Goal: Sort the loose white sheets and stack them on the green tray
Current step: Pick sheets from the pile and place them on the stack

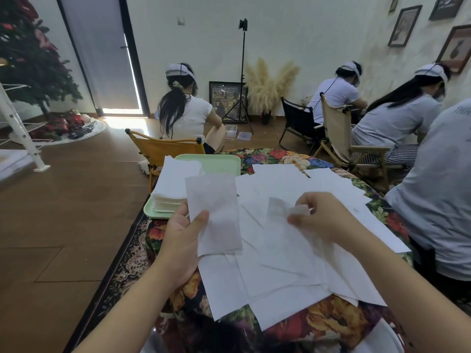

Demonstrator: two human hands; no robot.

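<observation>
Head view: one sheet is pinched by the left hand, another's corner by the right hand, likely for separating toward the far-left tray.

1 green tray, 2 hands, 4 ppl seated, 3 chairs, many sheets.

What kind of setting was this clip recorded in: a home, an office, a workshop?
Probably a home living room used as a shared work space: framed pictures hang on the wall, a decorated tree stands in the corner, and other seated people wearing head caps work nearby beside a tripod.
</observation>
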